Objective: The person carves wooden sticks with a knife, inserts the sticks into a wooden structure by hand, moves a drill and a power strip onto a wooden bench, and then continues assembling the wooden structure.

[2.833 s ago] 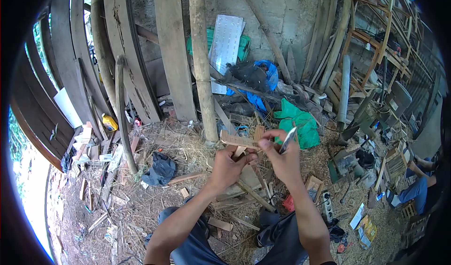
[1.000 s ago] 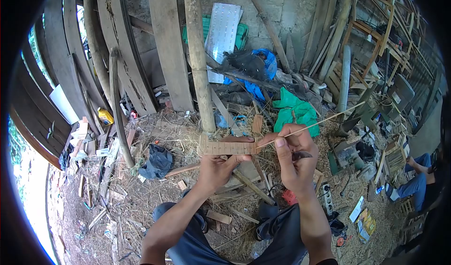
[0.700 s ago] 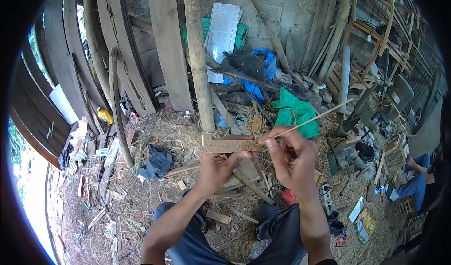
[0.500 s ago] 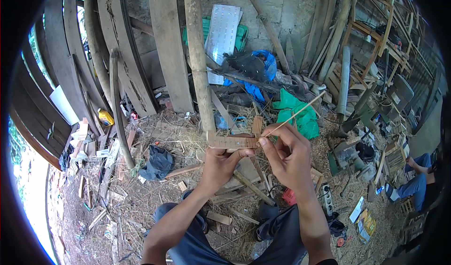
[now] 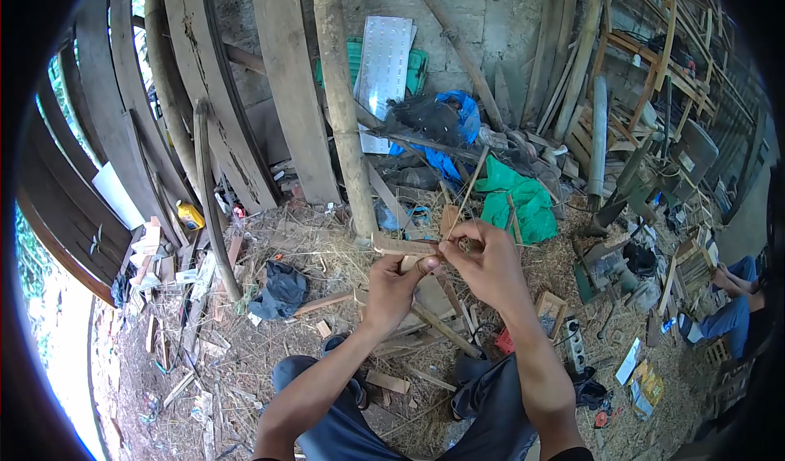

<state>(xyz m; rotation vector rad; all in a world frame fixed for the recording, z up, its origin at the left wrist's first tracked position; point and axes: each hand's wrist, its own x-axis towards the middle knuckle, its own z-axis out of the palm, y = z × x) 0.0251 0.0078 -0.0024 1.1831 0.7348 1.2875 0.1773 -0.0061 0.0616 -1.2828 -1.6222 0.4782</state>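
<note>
My left hand (image 5: 389, 293) is closed around a small, pale wooden piece (image 5: 401, 247), its thumb pointing right along the near side. A thin wooden stick (image 5: 472, 185) rises steeply from the pinched fingers of my right hand (image 5: 484, 263). The stick's lower end is at the right end of the wooden piece, and my right fingertips hide whether it sits in the wood or only touches it. Both hands are close together in front of my knees.
Wood scraps and shavings litter the ground. A black plastic bag (image 5: 280, 289) lies to the left, a green plastic sheet (image 5: 519, 203) ahead on the right. A wooden post (image 5: 337, 93) stands ahead. At far right, a person's leg (image 5: 724, 324) shows beside a power strip (image 5: 575, 345).
The thin stick has swung from a rightward slant to nearly upright. My right hand has turned and shifted slightly left, and the wooden piece has tilted a little.
</note>
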